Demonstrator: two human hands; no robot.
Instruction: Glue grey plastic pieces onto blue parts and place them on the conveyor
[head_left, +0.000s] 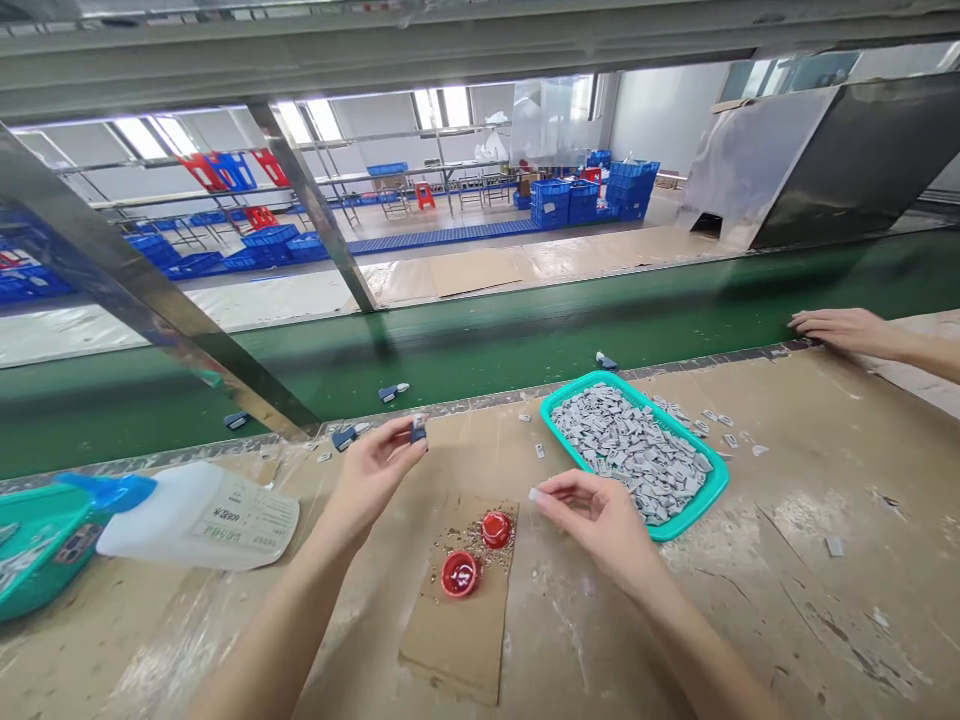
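Observation:
Between thumb and fingertips my left hand [375, 470] pinches a small dark-blue plastic part [418, 432] with a pale tip. My right hand [596, 510] is closed on a small whitish piece [535, 495], mostly covered by the fingers. Just right of that hand stands a turquoise basket [716, 485] heaped with small grey plastic pieces [637, 450]. Below and between my hands, two red caps, a near one [460, 574] and a far one [496, 530], sit on a cardboard piece [457, 640]. Shiny liquid shows in the near cap.
A green conveyor belt [465, 345] crosses ahead, carrying several blue parts like this one [393, 392]. Left are a white bottle [206, 515] with a blue nozzle and another turquoise basket [45, 575]. A metal post [172, 340] rises there. At right, another person's hand [847, 328] rests near the belt's edge.

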